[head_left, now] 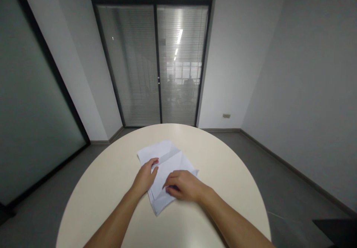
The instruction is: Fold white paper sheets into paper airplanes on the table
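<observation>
Head view: creased white paper (167, 165) lay on the round table (111, 173). Left hand (145, 175), thumb and fingers apart, at its left side; right hand (185, 186) curled over it, I couldn't tell if pinching. Looked mid-fold; next move likely called for pressing flat.

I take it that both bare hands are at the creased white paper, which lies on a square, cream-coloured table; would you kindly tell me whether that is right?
Not quite: the cream-coloured table is rounded, not square, as its curved edge in the head view shows. The left hand and right hand are indeed at the creased white paper on it.
</observation>
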Motion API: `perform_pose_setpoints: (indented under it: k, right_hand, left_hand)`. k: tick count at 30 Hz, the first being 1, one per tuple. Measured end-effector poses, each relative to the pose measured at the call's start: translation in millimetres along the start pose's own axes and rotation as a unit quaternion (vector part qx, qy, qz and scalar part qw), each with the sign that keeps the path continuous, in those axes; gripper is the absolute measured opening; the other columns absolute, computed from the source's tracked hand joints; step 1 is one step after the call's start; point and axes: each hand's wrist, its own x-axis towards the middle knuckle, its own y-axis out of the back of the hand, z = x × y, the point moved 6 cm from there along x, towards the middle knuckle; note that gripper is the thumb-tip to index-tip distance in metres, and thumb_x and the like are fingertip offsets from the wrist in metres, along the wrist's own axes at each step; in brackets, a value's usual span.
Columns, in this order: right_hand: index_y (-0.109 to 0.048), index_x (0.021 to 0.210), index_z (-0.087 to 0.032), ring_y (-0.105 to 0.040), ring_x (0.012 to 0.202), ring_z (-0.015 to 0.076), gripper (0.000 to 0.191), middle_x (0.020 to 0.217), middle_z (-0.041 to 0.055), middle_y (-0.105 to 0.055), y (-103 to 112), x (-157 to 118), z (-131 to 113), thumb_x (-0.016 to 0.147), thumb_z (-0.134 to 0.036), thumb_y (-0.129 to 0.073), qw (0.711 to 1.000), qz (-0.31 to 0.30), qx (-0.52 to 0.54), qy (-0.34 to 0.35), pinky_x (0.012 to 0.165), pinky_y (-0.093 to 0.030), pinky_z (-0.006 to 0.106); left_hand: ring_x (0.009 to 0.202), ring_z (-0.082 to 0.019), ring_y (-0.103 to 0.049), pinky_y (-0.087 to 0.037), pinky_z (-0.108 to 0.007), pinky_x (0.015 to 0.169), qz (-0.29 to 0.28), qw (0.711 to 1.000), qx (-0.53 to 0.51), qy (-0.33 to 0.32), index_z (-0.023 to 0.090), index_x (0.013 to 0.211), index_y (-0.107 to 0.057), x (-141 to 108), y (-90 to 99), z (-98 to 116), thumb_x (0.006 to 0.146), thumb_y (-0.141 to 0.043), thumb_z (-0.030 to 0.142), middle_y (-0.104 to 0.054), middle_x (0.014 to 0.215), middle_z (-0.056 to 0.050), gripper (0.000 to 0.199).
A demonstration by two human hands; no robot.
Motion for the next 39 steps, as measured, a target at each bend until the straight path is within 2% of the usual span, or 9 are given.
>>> perform_pose_setpoints:
  k: [7, 12, 15, 19, 22, 25, 29, 33, 39]
  right_hand:
    - [-0.073, 0.084, -0.02, -0.065, 0.078, 0.0169, 0.041, 0.084, 0.0051, -0.073, -10.4, 9.8, -10.6, 0.101, -0.046, -0.047, 0.999, -0.015, -0.042, 0.016, 0.073, -0.044, 0.027]
    - [-0.074, 0.105, -0.023, -0.067, 0.088, 0.0201, 0.046, 0.098, 0.0043, -0.074, -17.5, 10.8, -17.9, 0.078, -0.061, -0.07, 0.998, -0.032, -0.016, 0.055, 0.078, -0.047, 0.029]
    - [-0.071, 0.115, -0.024, -0.067, 0.094, 0.0226, 0.05, 0.109, 0.0056, -0.073, -18.0, 11.8, -17.9, 0.073, -0.05, -0.075, 0.997, -0.027, -0.028, 0.062, 0.084, -0.048, 0.031]
    - [-0.072, 0.105, -0.023, -0.068, 0.087, 0.0203, 0.025, 0.099, 0.0048, -0.075, -9.1, 15.0, -14.4, 0.082, -0.027, -0.063, 0.997, -0.008, -0.065, 0.044, 0.081, -0.048, 0.03]
    - [-0.071, 0.097, -0.021, -0.069, 0.079, 0.0179, 0.02, 0.087, 0.0047, -0.075, 11.8, 12.9, -2.4, 0.094, -0.026, -0.052, 0.996, 0.044, -0.076, -0.025, 0.073, -0.048, 0.027]
    - [-0.069, 0.109, -0.023, -0.071, 0.084, 0.0172, 0.025, 0.098, 0.0047, -0.076, 39.9, -0.3, 16.2, 0.101, -0.028, -0.046, 0.984, 0.143, -0.062, -0.092, 0.075, -0.05, 0.026]
    - [-0.068, 0.114, -0.025, -0.072, 0.094, 0.019, 0.026, 0.107, 0.0045, -0.076, 63.4, -25.8, 39.6, 0.101, -0.03, -0.046, 0.962, 0.248, -0.044, -0.108, 0.081, -0.054, 0.029]
    - [-0.07, 0.107, -0.024, -0.071, 0.087, 0.0198, 0.024, 0.1, 0.0046, -0.076, 77.6, -46.8, 57.5, 0.099, -0.037, -0.051, 0.929, 0.34, -0.013, -0.146, 0.075, -0.056, 0.029]
    - [-0.064, 0.113, -0.021, -0.067, 0.094, 0.0254, 0.043, 0.109, 0.0087, -0.072, 89.4, -63.5, 75.7, 0.082, -0.05, -0.071, 0.882, 0.42, 0.078, -0.201, 0.083, -0.053, 0.037]
  left_hand:
    - [0.117, -0.023, -0.063, -0.044, -0.04, 0.108, -0.021, 0.999, 0.04, 0.002, 0.014, 0.121, -0.063, -1.8, 3.1, -5.0, 0.084, -0.057, 0.014, -0.069, 0.123, -0.013, 0.038]
    - [0.118, -0.023, -0.062, -0.043, -0.039, 0.109, -0.034, 0.998, 0.048, 0.017, 0.014, 0.12, -0.064, -3.0, 7.1, -7.0, 0.082, -0.059, 0.012, -0.068, 0.124, -0.012, 0.039]
    - [0.118, -0.024, -0.062, -0.043, -0.039, 0.109, -0.039, 0.998, 0.035, 0.022, 0.015, 0.116, -0.067, -2.5, 11.5, 0.0, 0.08, -0.06, 0.014, -0.07, 0.123, -0.012, 0.037]
    - [0.108, -0.025, -0.065, -0.046, -0.039, 0.103, -0.069, 0.997, -0.008, 0.023, 0.016, 0.105, -0.071, -1.5, 19.0, 16.1, 0.091, -0.051, 0.036, -0.074, 0.111, -0.011, 0.031]
    - [0.106, -0.025, -0.065, -0.045, -0.039, 0.102, -0.09, 0.992, -0.066, 0.058, 0.018, 0.097, -0.074, -2.7, 29.2, 22.4, 0.099, -0.026, 0.053, -0.075, 0.106, -0.009, 0.059]
    - [0.109, -0.024, -0.063, -0.043, -0.038, 0.104, -0.109, 0.989, -0.099, 0.012, 0.019, 0.105, -0.074, -5.0, 38.3, 36.9, 0.1, -0.016, 0.056, -0.074, 0.111, -0.008, 0.069]
    - [0.103, -0.026, -0.064, -0.047, -0.034, 0.095, -0.154, 0.984, -0.072, -0.047, 0.019, 0.115, -0.07, -9.9, 32.6, 59.7, 0.09, -0.053, 0.052, -0.073, 0.112, -0.009, 0.045]
    - [0.088, -0.021, -0.066, -0.048, -0.028, 0.082, -0.106, 0.993, -0.012, -0.059, 0.02, 0.096, -0.072, -9.8, 29.3, 74.5, 0.095, -0.05, 0.045, -0.075, 0.094, -0.005, 0.033]
    - [0.086, -0.019, -0.067, -0.049, -0.025, 0.077, 0.088, 0.995, -0.034, -0.042, 0.018, 0.1, -0.07, -8.8, 57.1, 79.4, 0.095, -0.046, 0.05, -0.074, 0.093, -0.004, 0.04]
